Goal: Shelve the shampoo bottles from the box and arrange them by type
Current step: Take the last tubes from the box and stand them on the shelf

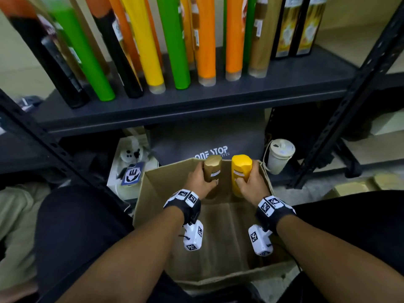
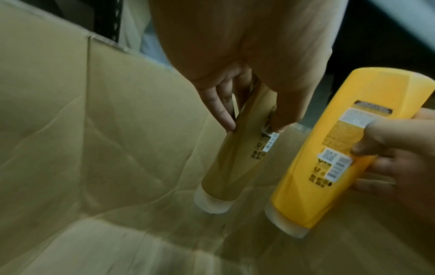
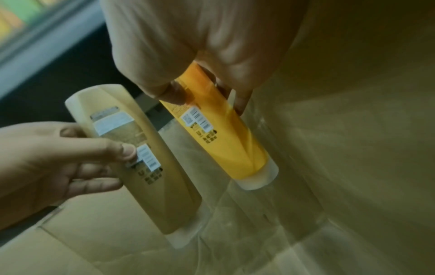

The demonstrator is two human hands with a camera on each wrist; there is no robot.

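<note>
Left hand [image 1: 200,179] wraps a tan-gold plastic shampoo bottle [image 1: 212,171], fingers and thumb curled round its body. Right hand [image 1: 251,182] clamps a bright yellow plastic shampoo bottle [image 1: 240,171] the same way. Both bottles stand cap-down inside the open brown cardboard box [image 1: 153,193], side by side at its far wall, near but not touching. On the dark metal shelf [image 1: 196,106] above: a row of upright bottles, black, green, yellow, orange, tan. A white lidded cup [image 1: 279,156] sits below, right of the box.

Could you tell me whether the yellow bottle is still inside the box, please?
Inside: its cap end sits low between the box walls, with the right hand gripping the yellow bottle.
</note>
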